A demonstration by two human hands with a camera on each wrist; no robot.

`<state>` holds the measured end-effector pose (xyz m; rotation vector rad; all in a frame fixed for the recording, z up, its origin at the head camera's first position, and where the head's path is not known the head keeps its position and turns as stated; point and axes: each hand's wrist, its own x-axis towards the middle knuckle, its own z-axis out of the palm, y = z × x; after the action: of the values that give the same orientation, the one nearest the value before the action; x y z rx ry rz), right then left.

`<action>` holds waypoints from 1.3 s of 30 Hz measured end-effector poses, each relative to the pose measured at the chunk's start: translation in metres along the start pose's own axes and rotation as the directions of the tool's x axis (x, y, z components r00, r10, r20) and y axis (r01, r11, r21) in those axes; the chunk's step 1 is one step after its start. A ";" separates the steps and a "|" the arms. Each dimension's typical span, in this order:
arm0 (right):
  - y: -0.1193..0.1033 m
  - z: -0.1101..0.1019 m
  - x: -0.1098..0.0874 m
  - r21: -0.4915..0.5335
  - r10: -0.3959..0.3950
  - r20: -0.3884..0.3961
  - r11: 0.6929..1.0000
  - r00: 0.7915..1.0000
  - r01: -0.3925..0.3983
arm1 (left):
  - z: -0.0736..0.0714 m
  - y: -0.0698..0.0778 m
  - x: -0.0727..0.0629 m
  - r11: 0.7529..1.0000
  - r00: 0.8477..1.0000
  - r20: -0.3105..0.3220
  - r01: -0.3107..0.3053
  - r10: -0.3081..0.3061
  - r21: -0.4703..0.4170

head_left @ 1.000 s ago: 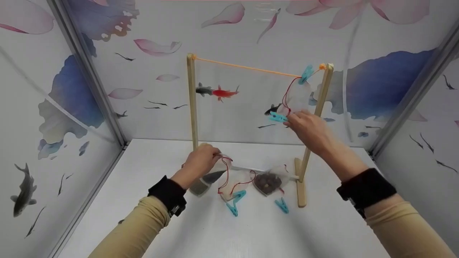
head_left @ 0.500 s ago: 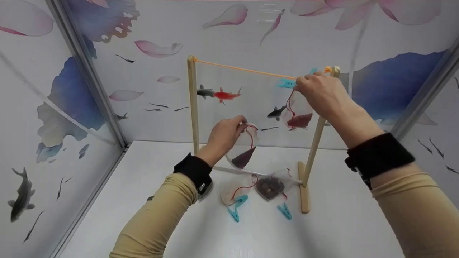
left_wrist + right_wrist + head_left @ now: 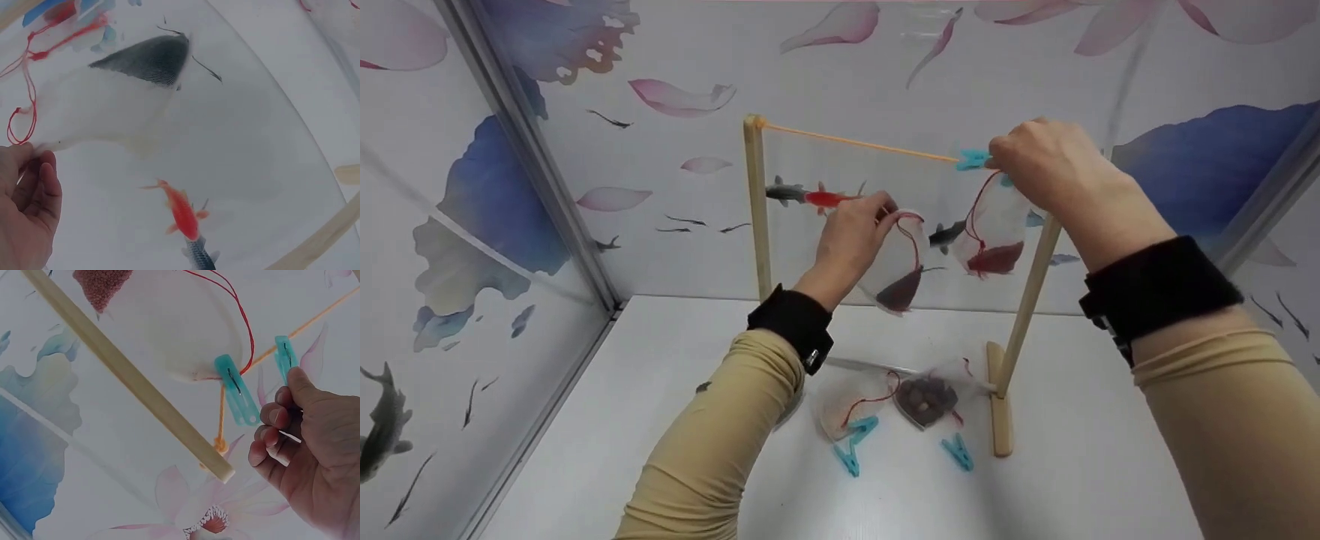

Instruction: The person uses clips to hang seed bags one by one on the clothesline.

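Observation:
My left hand [image 3: 855,232] pinches the top edge of a sheer drawstring bag [image 3: 894,251], which hangs with dark grains in its lower corner. Its red string loops beside the fingers in the left wrist view. Raised at the orange cord [image 3: 855,142], my right hand [image 3: 1057,165] holds a blue clothespin [image 3: 283,354] between thumb and fingers; the clothespin overlaps the cord. Nearer the right post, a second clothespin [image 3: 236,391] clips another drawstring bag [image 3: 185,343] to the cord. Reddish granules fill the bottom of this bag.
Wooden posts [image 3: 757,210] support the cord. On the white table [image 3: 870,502] lie a bag of brown pieces [image 3: 926,401], a pale-filled bag [image 3: 840,409] and several blue clothespins [image 3: 958,452]. My left forearm partly hides another bag [image 3: 791,409]. Printed walls enclose the table.
My left hand has lifted the dark-grain bag from the table towards the cord. My right hand has risen with its clothespin from below the cord up to it.

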<state>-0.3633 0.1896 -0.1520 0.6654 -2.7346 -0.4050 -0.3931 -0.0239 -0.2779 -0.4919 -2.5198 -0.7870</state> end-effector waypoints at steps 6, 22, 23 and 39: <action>-0.010 -0.001 0.007 -0.042 0.020 0.058 0.999 0.998 -0.017 | -0.003 0.014 0.015 0.999 0.997 -0.072 0.017 -0.018 -0.027; -0.021 0.000 0.007 -0.055 -0.070 0.134 0.996 0.989 0.077 | 0.004 0.031 0.026 0.993 0.986 -0.165 0.008 -0.028 -0.120; -0.022 0.000 0.007 -0.055 -0.065 0.131 0.996 0.989 0.073 | 0.005 0.032 0.026 0.992 0.986 -0.164 0.000 -0.021 -0.126; -0.022 0.025 0.007 -0.038 0.012 -0.011 0.999 1.000 -0.013 | 0.013 0.027 0.020 0.984 0.999 -0.038 -0.017 0.010 -0.175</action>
<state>-0.3688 0.1727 -0.1806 0.6387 -2.7128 -0.4476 -0.4014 0.0091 -0.2651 -0.5464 -2.4230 -1.0090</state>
